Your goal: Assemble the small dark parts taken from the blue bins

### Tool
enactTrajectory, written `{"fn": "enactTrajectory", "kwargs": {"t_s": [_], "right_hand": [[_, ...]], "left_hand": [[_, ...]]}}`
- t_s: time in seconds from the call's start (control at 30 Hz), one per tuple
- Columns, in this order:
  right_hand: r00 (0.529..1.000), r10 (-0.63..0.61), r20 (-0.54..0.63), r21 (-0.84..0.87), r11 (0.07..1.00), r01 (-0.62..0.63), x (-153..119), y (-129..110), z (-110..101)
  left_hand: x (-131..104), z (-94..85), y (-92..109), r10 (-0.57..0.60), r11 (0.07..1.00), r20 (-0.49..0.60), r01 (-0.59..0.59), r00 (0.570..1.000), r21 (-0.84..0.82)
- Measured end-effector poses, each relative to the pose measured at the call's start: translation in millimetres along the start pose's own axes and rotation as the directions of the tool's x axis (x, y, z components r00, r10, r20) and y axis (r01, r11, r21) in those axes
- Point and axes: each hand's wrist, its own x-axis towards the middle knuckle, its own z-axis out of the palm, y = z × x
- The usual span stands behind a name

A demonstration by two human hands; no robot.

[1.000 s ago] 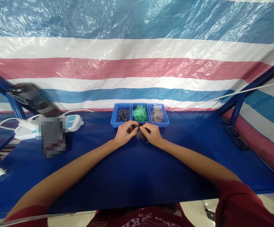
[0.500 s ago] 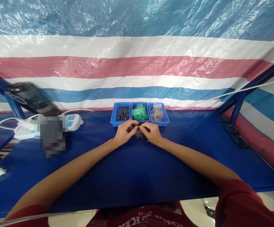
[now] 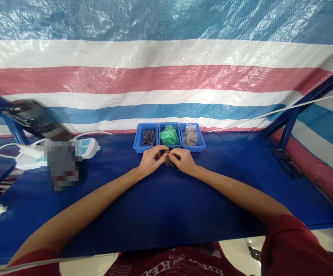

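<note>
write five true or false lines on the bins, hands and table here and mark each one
1. The green packets are in the middle bin. True.
2. The small dark parts are in the right bin. False: they are in the left bin.
3. The left hand and right hand are close together, on the near side of the bins. True.
4. The glasses lie at the left end of the table. False: they lie toward its right end.
5. The bins are red. False: all three are blue.
</note>
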Motion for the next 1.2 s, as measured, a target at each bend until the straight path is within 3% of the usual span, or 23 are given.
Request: {"fn": "enactTrajectory", "kwargs": {"t_s": [0.2,0.7,0.97,1.2], "right_hand": [[0.995,-0.011,0.099,-0.041,0.999,0.015,0.5,3.6,1.4],[0.994,-0.016,0.11,-0.057,0.998,0.022,0.0,3.4,1.0],[0.999,0.016,0.048,-0.024,1.0,-0.015,-0.3,2.1,0.7],[0.999,0.053,0.0,0.012,0.999,-0.053,-1.0,-0.9,0.2]], "left_hand": [[-0.4,1.3,-2.9,0.073,0.997,0.023,-0.074,0.997,0.031],[-0.9,2.2,-3.4,0.099,0.994,0.04,-0.101,0.994,0.042],[0.5,-1.5,-0.3,0.1,0.995,0.028,-0.1,0.995,0.001],[-3.4,0.3,-4.7,0.026,1.0,0.002,-0.026,1.0,0.012]]}}
